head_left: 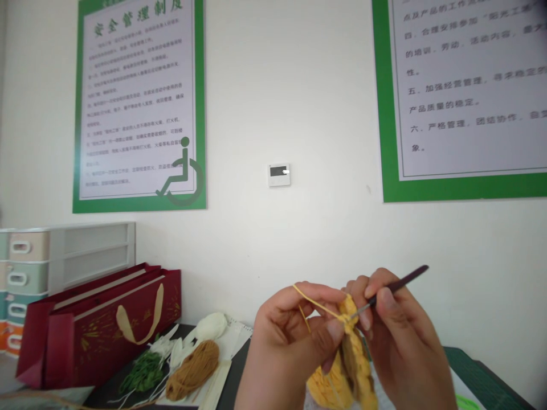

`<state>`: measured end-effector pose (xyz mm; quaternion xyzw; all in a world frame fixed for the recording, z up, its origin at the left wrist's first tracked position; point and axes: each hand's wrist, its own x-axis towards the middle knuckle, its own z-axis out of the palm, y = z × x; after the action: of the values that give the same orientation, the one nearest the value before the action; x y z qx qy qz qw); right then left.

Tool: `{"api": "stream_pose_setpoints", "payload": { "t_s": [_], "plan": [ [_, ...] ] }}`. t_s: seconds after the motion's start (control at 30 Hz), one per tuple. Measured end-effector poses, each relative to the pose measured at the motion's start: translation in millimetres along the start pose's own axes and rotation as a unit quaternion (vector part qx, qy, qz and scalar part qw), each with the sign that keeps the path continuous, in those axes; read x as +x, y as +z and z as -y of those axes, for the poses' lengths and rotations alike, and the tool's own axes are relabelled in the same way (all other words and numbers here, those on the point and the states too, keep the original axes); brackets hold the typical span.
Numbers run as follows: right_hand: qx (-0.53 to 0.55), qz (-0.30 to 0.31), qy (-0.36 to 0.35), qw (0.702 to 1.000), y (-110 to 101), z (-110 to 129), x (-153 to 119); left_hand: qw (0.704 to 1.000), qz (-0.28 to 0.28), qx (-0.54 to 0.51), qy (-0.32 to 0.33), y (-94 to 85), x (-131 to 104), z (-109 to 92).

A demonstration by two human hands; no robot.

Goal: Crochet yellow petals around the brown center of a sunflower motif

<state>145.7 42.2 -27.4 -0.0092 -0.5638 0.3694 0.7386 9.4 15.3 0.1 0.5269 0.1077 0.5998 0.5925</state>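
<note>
My left hand (294, 336) pinches the top edge of a yellow crocheted piece (363, 370), with a strand of yellow yarn (318, 299) running over its index finger. In my right hand (399, 336) is a crochet hook (404, 281) with a dark handle, held between thumb and fingers. The hook's metal tip meets the yellow stitches between my two hands. Below them the piece hangs down, showing a darker fold in its middle.
Dark red gift bags (115, 336) stand at the left before a drawer unit (92, 250). Brown yarn (193, 370), green yarn (143, 371) and white yarn (211, 327) lie beside them. A green mat (482, 376) is at the right. Framed posters hang on the wall.
</note>
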Motion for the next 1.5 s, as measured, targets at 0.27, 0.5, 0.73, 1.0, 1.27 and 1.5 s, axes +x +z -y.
{"api": "stream_pose_setpoints", "payload": {
  "t_s": [0.27, 0.5, 0.73, 1.0, 1.27, 1.5],
  "plan": [
    [-0.358, 0.042, -0.339, 0.869, -9.9, -0.6, 1.5, 0.998, -0.054, 0.022, 0.028, 6.1, 0.1, 4.5],
    [-0.241, -0.045, -0.359, 0.901, 7.3, -1.8, 0.4, 0.976, 0.113, -0.139, -0.125, -5.5, 7.2, 6.1],
    [0.02, -0.041, -0.035, 0.998, 8.7, 8.8, 0.4, 0.983, 0.107, -0.101, -0.108, -9.3, 5.0, 1.0],
    [-0.109, 0.015, -0.035, 0.993, -3.8, 1.5, -1.2, 0.998, -0.009, 0.067, -0.007, 3.2, -0.9, -0.6],
    [-0.155, 0.057, -0.085, 0.983, -2.8, 0.7, 5.1, 0.997, -0.048, 0.061, -0.003, 7.8, -1.4, -3.1],
    [-0.18, 0.04, -0.095, 0.978, -2.4, 1.9, 5.1, 0.993, -0.08, 0.08, 0.014, 1.0, 1.3, -1.4]
  ]
}}
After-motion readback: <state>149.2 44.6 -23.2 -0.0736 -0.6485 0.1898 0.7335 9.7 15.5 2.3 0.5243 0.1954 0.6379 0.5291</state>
